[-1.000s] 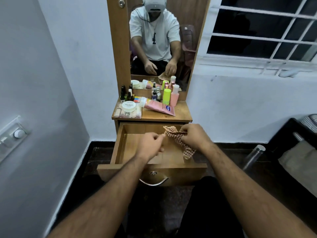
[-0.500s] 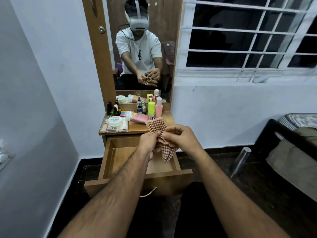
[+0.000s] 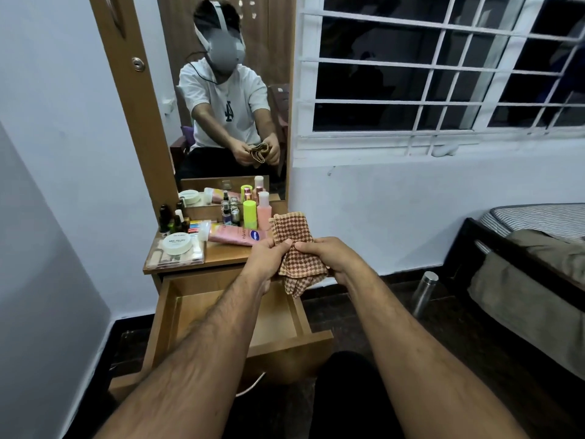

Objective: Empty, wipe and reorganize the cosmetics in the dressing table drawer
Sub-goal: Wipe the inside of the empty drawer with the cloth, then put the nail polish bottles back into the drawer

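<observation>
Both hands hold a brown-and-cream checked cloth [image 3: 292, 240] above the right side of the pulled-out wooden drawer [image 3: 221, 315], whose inside is bare. My left hand [image 3: 264, 259] pinches the cloth's left edge. My right hand [image 3: 329, 258] grips its right side, and a corner hangs down below. On the dressing table top [image 3: 221, 259] lie a pink tube [image 3: 235, 237], a round white jar [image 3: 176, 243] on a clear flat case, a green bottle [image 3: 250, 213], a pink bottle [image 3: 263, 212] and several small dark bottles [image 3: 171, 220].
A mirror [image 3: 228, 90] stands behind the cosmetics, with a barred window [image 3: 443, 68] to its right. A steel flask [image 3: 425, 293] stands on the dark floor beside a bed [image 3: 531, 258] at the right. A white wall closes in on the left.
Both hands have lifted the cloth up out of the drawer to the height of the table top. The camera has tilted upward and shifted right.
</observation>
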### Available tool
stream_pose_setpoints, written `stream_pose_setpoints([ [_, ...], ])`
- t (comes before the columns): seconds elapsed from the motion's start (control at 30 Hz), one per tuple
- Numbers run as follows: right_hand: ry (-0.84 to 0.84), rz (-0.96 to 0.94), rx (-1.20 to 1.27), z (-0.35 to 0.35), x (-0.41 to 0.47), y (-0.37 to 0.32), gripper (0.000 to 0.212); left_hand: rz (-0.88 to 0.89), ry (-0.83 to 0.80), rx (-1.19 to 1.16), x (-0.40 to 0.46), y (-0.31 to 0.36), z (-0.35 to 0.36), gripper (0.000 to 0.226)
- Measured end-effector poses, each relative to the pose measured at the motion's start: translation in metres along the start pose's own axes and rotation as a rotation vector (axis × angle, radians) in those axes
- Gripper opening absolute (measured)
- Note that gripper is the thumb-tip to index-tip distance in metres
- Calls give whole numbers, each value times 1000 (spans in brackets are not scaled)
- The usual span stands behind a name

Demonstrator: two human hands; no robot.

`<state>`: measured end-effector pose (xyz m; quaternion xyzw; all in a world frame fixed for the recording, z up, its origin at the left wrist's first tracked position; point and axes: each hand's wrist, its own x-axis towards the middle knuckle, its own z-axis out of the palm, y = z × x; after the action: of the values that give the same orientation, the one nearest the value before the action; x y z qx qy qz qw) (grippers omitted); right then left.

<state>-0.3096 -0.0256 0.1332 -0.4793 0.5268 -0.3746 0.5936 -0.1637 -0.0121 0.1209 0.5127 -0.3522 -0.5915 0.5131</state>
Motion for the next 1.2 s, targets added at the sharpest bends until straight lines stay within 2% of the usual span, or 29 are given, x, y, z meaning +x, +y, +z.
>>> stream_pose_setpoints([
  [0.13, -118, 227, 111, -8, 19, 6, 33, 8, -16, 18, 16, -5, 1, 16],
  [0.2, -109, 273, 145, -11, 25, 12, 28, -3, -7, 42, 22, -10, 0, 15],
  [0.33, 84, 179, 41, -10, 56, 19, 25, -14, 57, 154, 55, -15, -3, 12],
  [0.5, 206, 73, 15, -3, 99, 9, 18, 48, 55, 273, 92, -1, -3, 17],
  [0.63, 316, 28, -83, -1, 143, -1, 17, 155, 79, 535, 124, 6, 2, 35],
  [0.83, 404, -7, -256, 1, 183, -8, 22, 337, 313, 955, 140, 3, 10, 38],
  [0.97, 354, -12, -343, 0, 194, 1, 21, 495, 323, 1272, 142, -15, 5, 21],
  [1.07, 336, -61, -419, 0, 199, 5, 18, 606, 348, 1498, 144, -22, 2, 19],
  [1.2, 376, -100, -496, 5, 202, 9, 12, 559, 268, 1617, 144, -21, 3, 20],
])
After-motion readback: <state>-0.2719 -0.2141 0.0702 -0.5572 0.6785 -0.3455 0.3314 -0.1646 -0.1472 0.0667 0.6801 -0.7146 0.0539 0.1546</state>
